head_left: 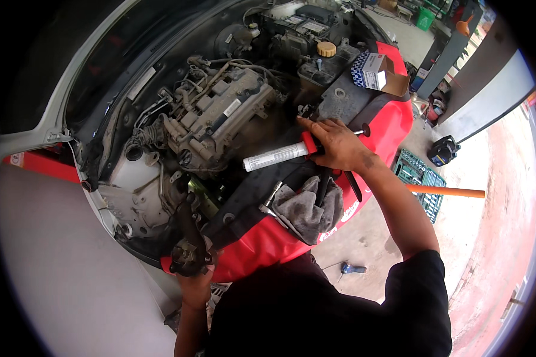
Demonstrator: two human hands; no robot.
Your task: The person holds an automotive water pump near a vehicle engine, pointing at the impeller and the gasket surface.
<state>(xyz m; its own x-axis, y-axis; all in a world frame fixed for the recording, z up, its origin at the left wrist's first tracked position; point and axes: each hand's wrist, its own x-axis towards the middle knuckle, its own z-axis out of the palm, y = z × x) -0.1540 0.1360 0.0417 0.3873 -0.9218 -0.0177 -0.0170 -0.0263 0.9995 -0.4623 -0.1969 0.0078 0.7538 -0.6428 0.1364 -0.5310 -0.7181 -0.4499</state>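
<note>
- Engine [226, 113] lies beyond both hands, left of the right hand and farther off than the left.
- Red cover [256, 256] drapes the bay's near edge, running between the two hands.
- Sealant gun [275, 157] sits over that edge, long axis slanting from its white end, at left and slightly nearer, to its rod end at right; the right hand is much the nearer.
- Dark metal part [187, 253] lies left and nearer from that white end, well apart, its curved arm reaching toward the engine.
- Right hand [338, 144], palm down, curls loosely round the gun's frame, thumb on the near side.
- Left hand [196, 287] cups the part from below, fingers mostly hidden; how tightly, I cannot tell.
</note>
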